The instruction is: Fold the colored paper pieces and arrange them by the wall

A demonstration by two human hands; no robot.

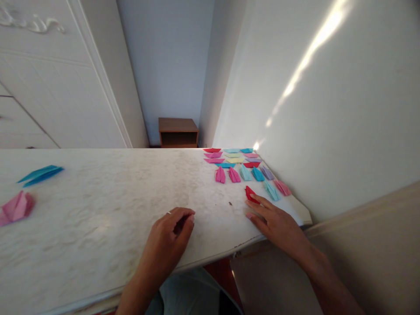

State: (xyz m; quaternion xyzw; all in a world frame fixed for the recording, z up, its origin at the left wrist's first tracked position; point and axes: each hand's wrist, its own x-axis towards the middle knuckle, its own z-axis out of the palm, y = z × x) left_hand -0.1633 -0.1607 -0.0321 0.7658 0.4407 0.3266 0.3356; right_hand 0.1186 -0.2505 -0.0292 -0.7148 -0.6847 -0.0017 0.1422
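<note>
Near the table's right end, my right hand (271,214) reaches out with its fingers extended, fingertips touching a red origami piece (250,194). Loosely curled, my left hand (171,234) rests by the front edge, thumb against fingers, with nothing visible in it. Beyond the right hand lies a row of folded paper pieces: a magenta piece (220,175), a pale aqua piece (245,173), a blue piece (257,174) and a lilac piece (267,173). Another aqua piece (271,191) and a pink piece (282,187) lie right of the red one.
Several flat folded papers, including a yellow one (235,160), form rows at the far right corner. At the left lie a blue folded paper (42,174) and a pink one (17,208). A wall (344,109) borders the white table (108,210); a brown cabinet (178,125) stands beyond.
</note>
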